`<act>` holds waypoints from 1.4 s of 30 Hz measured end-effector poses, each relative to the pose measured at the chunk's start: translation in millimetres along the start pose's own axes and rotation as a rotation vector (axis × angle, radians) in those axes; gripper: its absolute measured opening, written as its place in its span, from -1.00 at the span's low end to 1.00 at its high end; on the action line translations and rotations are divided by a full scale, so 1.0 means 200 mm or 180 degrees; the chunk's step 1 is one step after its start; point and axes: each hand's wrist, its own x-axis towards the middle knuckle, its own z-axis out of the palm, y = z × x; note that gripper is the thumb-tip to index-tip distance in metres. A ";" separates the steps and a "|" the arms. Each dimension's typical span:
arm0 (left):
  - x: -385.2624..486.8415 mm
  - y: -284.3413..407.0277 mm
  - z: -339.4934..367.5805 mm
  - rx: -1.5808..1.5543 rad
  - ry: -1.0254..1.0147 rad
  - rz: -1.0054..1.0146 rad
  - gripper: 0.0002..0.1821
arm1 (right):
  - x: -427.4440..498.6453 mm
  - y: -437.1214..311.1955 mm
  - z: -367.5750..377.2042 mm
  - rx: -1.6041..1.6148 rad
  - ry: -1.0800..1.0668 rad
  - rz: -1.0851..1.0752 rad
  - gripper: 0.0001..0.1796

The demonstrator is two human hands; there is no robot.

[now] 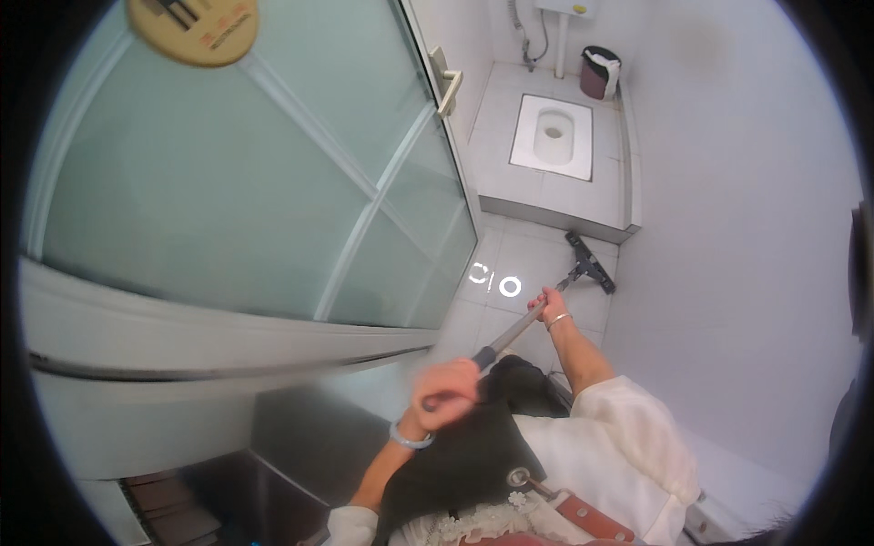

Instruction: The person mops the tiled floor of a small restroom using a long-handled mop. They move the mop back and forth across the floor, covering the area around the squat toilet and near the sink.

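Note:
My left hand (445,392) grips the dark upper end of a long-handled floor cleaning tool (515,331) and looks slightly blurred. Farther down the metal pole, my right hand (546,306) is closed around it close to the tool's head. That head (590,263) is narrow and dark, perhaps a squeegee or mop frame. It slants across the pale tiled floor (529,249), one end near the raised step and the other close to the right wall. A bracelet circles each wrist.
A squat toilet (554,136) is set in a raised tiled platform (495,184). Behind it stands a waste bin (595,80) with a white liner. On the left, a frosted glass door (225,184) with a lever handle (450,92) stands ajar. The white wall (730,239) bounds the right side.

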 end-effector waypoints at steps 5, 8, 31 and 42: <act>-0.26 0.06 -0.05 -0.0311 0.1265 -0.0150 -0.75 | 0.09 0.36 -0.06 -0.2100 -0.0218 0.0198 -0.83; -0.38 0.24 -0.09 0.0074 0.1770 -0.0140 -0.75 | -0.03 0.66 -0.14 -0.2606 -0.0411 0.0555 -0.84; -0.86 -0.12 -0.10 -0.0094 0.2230 0.0175 -0.55 | 0.33 0.85 0.06 -0.3732 -0.0647 -0.0402 -0.87; -2.57 0.37 0.08 -0.0194 0.3041 0.0628 -0.69 | -0.21 1.88 -1.17 -0.8246 -0.3800 -0.3389 -0.88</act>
